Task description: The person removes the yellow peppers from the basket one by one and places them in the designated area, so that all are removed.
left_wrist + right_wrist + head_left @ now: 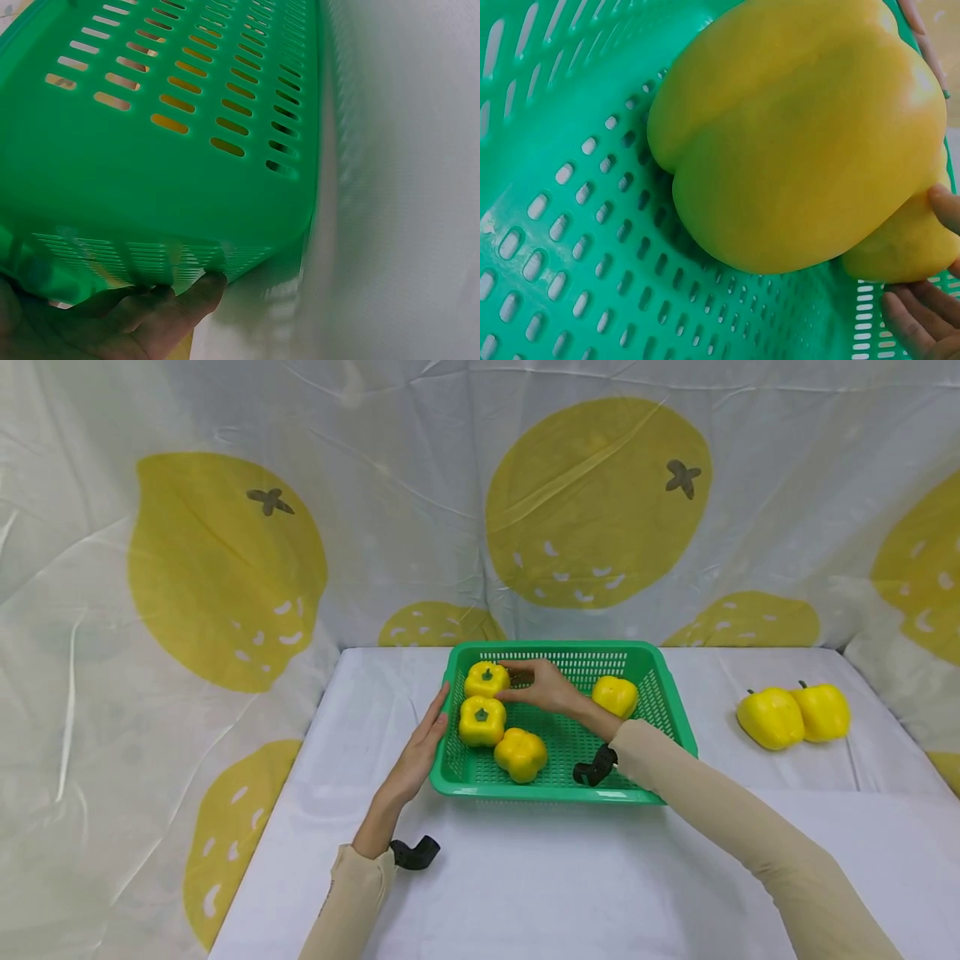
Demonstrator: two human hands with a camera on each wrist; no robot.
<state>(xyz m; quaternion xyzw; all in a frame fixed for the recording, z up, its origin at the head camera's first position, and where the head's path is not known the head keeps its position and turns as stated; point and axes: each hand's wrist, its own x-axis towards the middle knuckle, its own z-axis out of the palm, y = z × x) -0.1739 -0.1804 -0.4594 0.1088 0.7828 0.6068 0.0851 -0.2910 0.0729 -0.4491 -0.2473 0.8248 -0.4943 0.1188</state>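
Observation:
A green plastic basket (562, 792) holds several yellow bell peppers. My right hand (546, 687) reaches into it and holds the bell pepper (486, 680) in the back left corner, thumb on one side and fingers on the other. In the right wrist view, that held bell pepper (904, 244) shows behind a larger, nearer one (795, 142). Right in front of the held pepper sits another, stem-up bell pepper (482, 722). My left hand (416, 752) rests along the basket's left side with extended fingers; in the left wrist view its fingertips touch the slotted wall (150, 195).
Inside the basket, one bell pepper (521, 755) lies near the front and another (615, 696) at the right, beside my right forearm. Two more bell peppers (771, 718) sit together on the white tabletop (525, 877) to the right. A lemon-print cloth (420, 485) hangs behind.

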